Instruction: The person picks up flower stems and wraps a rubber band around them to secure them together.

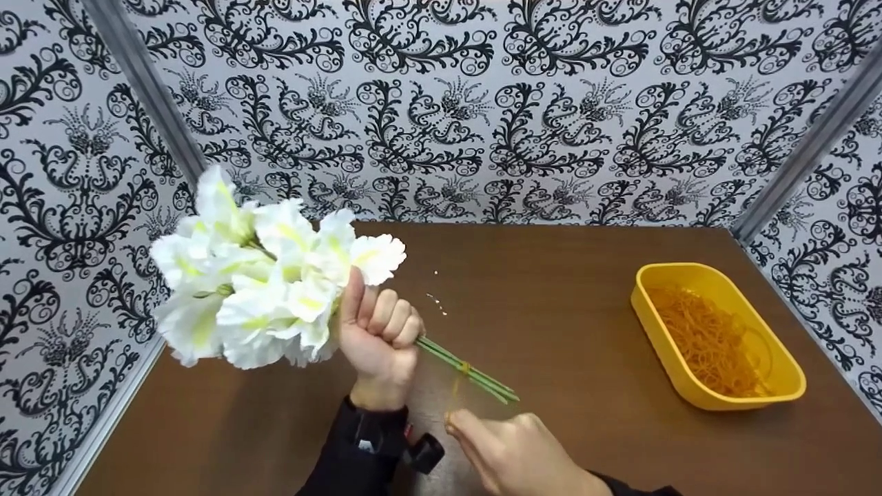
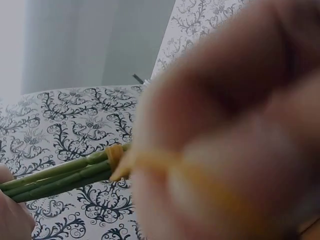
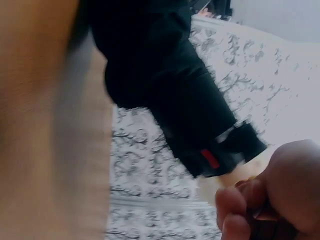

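A bunch of white artificial flowers (image 1: 275, 275) with yellow-green centres leans to the left in the head view. My left hand (image 1: 382, 337) grips it by the green stems (image 1: 441, 353), thumb pointing up, and the stem ends stick out to the lower right. Around the stems sits a yellow rubber band (image 2: 115, 156), wound near their ends. One loop of it is stretched toward me, pinched by my right hand (image 1: 517, 448) just below the stems. In the left wrist view the right fingers are large and blurred, with the band running over them.
A yellow plastic tub (image 1: 716, 337) holding many rubber bands stands on the brown table (image 1: 537, 275) at the right. Patterned black-and-white panels (image 1: 441, 124) enclose the back and sides. Tiny white specks (image 1: 437, 303) lie behind the left hand.
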A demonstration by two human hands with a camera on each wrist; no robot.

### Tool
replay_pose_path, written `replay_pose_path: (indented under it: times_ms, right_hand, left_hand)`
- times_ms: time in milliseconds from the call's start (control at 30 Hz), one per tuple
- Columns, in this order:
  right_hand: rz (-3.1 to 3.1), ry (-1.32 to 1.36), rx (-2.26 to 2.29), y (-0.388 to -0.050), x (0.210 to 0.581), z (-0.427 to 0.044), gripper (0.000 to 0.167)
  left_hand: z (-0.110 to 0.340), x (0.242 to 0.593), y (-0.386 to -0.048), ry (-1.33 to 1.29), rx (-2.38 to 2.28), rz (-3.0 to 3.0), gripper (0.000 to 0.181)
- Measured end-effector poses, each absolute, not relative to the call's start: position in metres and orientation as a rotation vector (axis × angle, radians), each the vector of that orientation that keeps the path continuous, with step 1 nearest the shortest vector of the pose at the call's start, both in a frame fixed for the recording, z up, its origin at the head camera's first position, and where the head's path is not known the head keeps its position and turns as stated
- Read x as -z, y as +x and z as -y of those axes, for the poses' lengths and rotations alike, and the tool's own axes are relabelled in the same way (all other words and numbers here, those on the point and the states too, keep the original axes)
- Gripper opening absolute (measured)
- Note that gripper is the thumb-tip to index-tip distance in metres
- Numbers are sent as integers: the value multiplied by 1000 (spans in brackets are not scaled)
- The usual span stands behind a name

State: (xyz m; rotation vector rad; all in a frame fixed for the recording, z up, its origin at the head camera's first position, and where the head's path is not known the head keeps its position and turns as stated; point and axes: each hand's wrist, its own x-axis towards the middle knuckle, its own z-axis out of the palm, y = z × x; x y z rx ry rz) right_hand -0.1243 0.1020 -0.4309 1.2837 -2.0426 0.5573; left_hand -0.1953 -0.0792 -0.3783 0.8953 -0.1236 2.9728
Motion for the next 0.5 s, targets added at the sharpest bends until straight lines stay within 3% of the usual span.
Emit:
replay_pose_path:
  times_ms: [333,500]
  right_hand:
    - [1683,1253,-593,-128,384,-130,22]
    - [1771,1364,-961,-132,372,-139,13]
  left_hand:
    - [76,375,-191,1026,-2897,-182,55]
    - [75,375,-191,1023,-2861,-221,55]
